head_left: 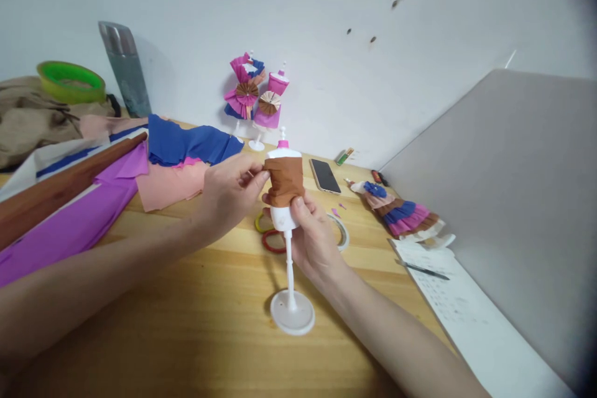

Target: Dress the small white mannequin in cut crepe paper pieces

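A small white dress form on a thin stand is tilted slightly above the wooden table. Brown crepe paper wraps its torso, with a pink band at the neck. My right hand grips the form at the waist, thumb on the paper's lower edge and fingers behind. At the paper's upper left edge, my left hand pinches with thumb and forefinger. Behind the form lie scissors with red and yellow handles, and a roll of tape, both partly hidden.
Blue crepe paper and purple crepe paper lie at the left, near a bottle. Two decorated dress forms stand by the wall. A phone, a layered paper dress and a notepad with a pen lie right.
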Action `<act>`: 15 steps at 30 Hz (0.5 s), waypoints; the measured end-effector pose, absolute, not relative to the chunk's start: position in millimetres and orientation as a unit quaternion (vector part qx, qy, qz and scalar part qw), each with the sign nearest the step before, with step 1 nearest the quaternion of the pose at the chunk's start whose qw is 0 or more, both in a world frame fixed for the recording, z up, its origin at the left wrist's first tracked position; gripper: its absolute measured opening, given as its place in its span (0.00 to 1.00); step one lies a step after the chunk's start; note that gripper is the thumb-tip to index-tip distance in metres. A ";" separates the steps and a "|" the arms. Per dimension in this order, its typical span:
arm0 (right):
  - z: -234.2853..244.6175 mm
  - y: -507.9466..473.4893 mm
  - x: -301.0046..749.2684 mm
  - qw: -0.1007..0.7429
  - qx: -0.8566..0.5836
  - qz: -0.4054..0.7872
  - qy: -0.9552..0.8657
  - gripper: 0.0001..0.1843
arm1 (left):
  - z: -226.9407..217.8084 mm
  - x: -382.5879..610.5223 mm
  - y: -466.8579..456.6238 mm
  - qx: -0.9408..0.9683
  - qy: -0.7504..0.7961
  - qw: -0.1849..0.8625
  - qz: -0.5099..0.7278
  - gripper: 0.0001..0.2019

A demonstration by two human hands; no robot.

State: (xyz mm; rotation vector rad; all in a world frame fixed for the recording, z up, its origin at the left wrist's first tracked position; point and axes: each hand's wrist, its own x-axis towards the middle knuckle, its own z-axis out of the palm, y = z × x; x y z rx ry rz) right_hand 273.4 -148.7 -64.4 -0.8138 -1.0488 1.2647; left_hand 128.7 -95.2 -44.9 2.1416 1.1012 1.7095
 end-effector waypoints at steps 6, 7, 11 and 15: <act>-66.5 -149.4 272.2 0.615 -0.350 0.551 -0.443 0.21 | -53.9 122.5 -96.1 0.771 0.378 -0.063 0.509 0.12; -66.3 -149.4 272.2 0.617 -0.347 0.551 -0.441 0.21 | -55.0 122.0 -96.3 0.775 0.371 -0.080 0.505 0.12; -65.9 -149.7 272.9 0.613 -0.354 0.542 -0.453 0.19 | -54.7 119.7 -97.4 0.802 0.329 -0.128 0.482 0.13; -67.6 -150.1 273.0 0.619 -0.353 0.519 -0.472 0.18 | -49.4 118.5 -100.6 0.800 0.344 -0.122 0.476 0.12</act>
